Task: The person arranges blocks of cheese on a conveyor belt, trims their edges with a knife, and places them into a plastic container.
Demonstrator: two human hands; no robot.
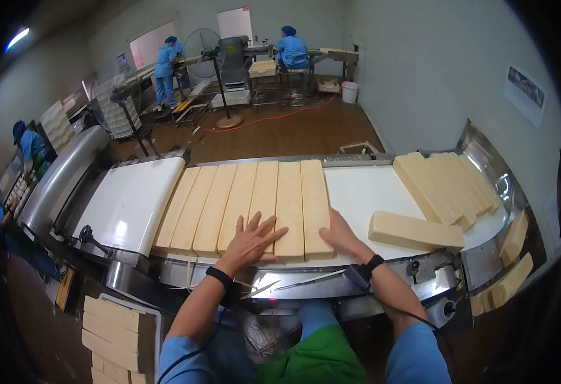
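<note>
Several long, pale yellow blocks (207, 208) lie side by side in a row across the white belt (127, 201) of a metal machine. My left hand (255, 238) rests on the near part of the row, fingers spread across the tops of the middle blocks. Against the right side of the row's rightmost block (314, 198) is my right hand (343, 233). Its thumb lies over the near part of that block's top and its fingers reach along the side. To the right of this hand, a loose block (415, 232) lies crosswise.
More blocks (443, 189) lean together at the belt's right end. Others are stacked in a crate (159, 336) at lower left. Thin strips (259, 290) lie along the near metal edge. A curved metal housing (63, 173) stands left. People in blue (291, 51) work farther back.
</note>
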